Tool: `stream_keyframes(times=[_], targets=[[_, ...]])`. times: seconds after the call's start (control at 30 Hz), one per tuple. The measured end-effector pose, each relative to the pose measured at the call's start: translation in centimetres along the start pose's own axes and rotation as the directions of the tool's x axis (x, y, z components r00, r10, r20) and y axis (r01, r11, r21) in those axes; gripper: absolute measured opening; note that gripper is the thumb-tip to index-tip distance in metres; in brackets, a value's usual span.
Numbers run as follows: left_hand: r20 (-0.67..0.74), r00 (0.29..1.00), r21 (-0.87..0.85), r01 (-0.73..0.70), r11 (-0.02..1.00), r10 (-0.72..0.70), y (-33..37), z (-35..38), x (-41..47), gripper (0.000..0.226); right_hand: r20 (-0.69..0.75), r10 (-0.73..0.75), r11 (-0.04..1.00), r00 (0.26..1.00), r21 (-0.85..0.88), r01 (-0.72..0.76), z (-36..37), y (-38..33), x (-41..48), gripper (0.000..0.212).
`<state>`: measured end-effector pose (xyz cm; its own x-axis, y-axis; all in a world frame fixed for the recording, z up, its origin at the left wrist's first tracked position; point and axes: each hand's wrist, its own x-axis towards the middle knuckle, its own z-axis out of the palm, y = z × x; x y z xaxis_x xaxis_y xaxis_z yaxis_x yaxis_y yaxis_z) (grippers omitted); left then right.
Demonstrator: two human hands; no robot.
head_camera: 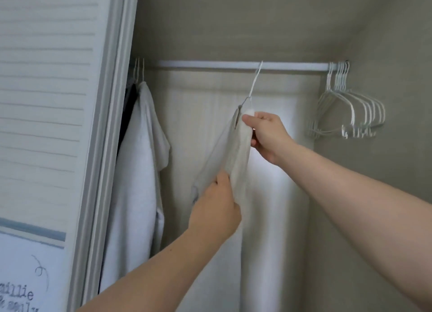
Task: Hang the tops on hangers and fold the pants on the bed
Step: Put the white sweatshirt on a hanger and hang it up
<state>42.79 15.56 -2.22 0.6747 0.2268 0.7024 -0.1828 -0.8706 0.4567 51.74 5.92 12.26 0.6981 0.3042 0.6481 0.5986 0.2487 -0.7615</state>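
Right grip (268,136) pinches the top (224,148) below its hanger (254,80); left grip (215,206) clutches its side.

home closet | rod (210,65) | hangers (350,110) | hung shirt (138,171)

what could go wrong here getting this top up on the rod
1. The hanger leans steeply and its hook only just reaches the rod. Whether it has caught is unclear, so if the right hand lets go now it may drop.
2. The top hangs bunched and narrow under the hanger, with the left hand gripping it lower down. A tug there could pull it off the hanger.
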Motion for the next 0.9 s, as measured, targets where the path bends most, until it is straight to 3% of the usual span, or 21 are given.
stream_keyframes(times=[0.23, 0.4, 0.7, 0.8, 0.9], targets=[[-0.121, 0.991, 0.081, -0.038, 0.996, 0.048, -2.7, 0.3, 9.4, 0.014, 0.013, -0.033, 0.999, 0.999, -0.001, 0.033, -1.3, 0.2, 9.8, 0.017], [-0.184, 0.978, 0.127, -0.073, 0.989, 0.096, -3.8, 0.8, 14.3, 0.017, 0.023, -0.027, 0.999, 0.999, -0.019, 0.027, -1.4, 0.5, 15.4, 0.019], [-0.203, 0.976, 0.134, -0.053, 0.99, 0.08, -7.0, 1.9, 16.0, 0.023, 0.049, 0.054, 0.999, 0.997, -0.007, -0.054, -0.7, 3.3, 17.2, 0.01], [-0.199, 0.976, 0.134, -0.068, 0.989, 0.094, -7.4, 2.0, 15.2, 0.03, -0.001, 0.043, 0.968, 0.999, -0.246, -0.042, 0.1, 2.7, 16.0, 0.023], [-0.18, 0.981, 0.099, -0.06, 0.993, 0.077, -7.8, 1.7, 14.5, 0.027, 0.021, 0.027, 0.815, 0.999, -0.579, -0.01, 1.0, 1.0, 14.5, 0.028]])
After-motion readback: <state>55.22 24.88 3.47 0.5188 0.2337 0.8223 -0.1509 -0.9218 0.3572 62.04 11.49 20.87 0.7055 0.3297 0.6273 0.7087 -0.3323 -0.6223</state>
